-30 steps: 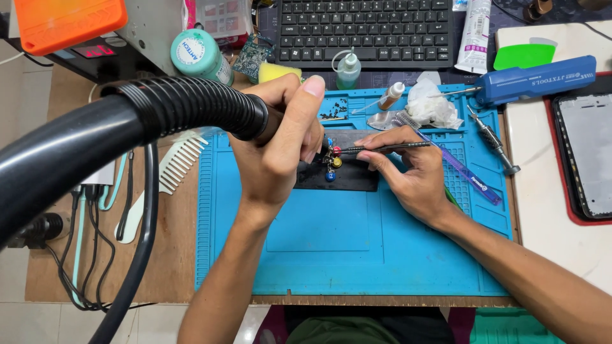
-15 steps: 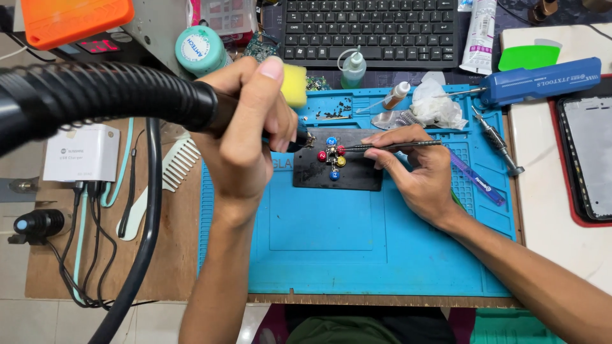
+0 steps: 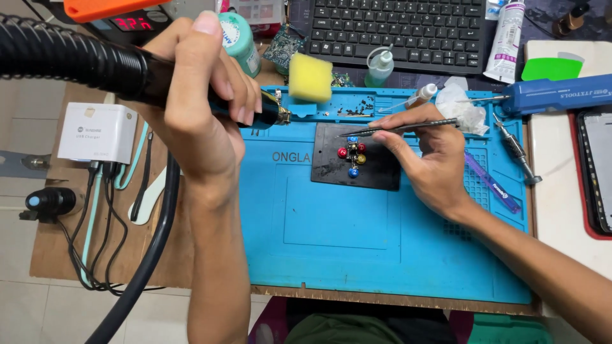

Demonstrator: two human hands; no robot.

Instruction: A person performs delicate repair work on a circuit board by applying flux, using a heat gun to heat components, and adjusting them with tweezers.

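Left hand (image 3: 204, 95) is clenched around the black handle of a hot-air tool with a ribbed black hose (image 3: 57, 57). The metal nozzle tip (image 3: 280, 116) projects past the fingers and is held clear of the work, up over the left upper corner of the blue silicone repair mat (image 3: 331, 255). Judgement: holding it off to the side keeps the heat off the part while the other hand works.

Right hand (image 3: 433, 159) grips slim grey metal tweezers (image 3: 401, 129) in a pen-like hold, fingers closed on the shaft, heel of the hand resting on the mat, probably for steadiness. The tweezer points aim left and down at a small circuit part (image 3: 352, 153) clamped on a black rectangular holder plate (image 3: 376, 172). Red, blue and yellow round knobs surround the part; these appear to be the clamps fixing it. Whether the tips touch the part cannot be told.

Position: the part lies just left of the right fingertips, near the tweezer points, and well to the right of the nozzle.

Nearby: a yellow sponge block (image 3: 310, 77) at the mat's upper edge, a black keyboard (image 3: 395, 28) behind it, and a blue electric screwdriver (image 3: 554, 95) to the right.
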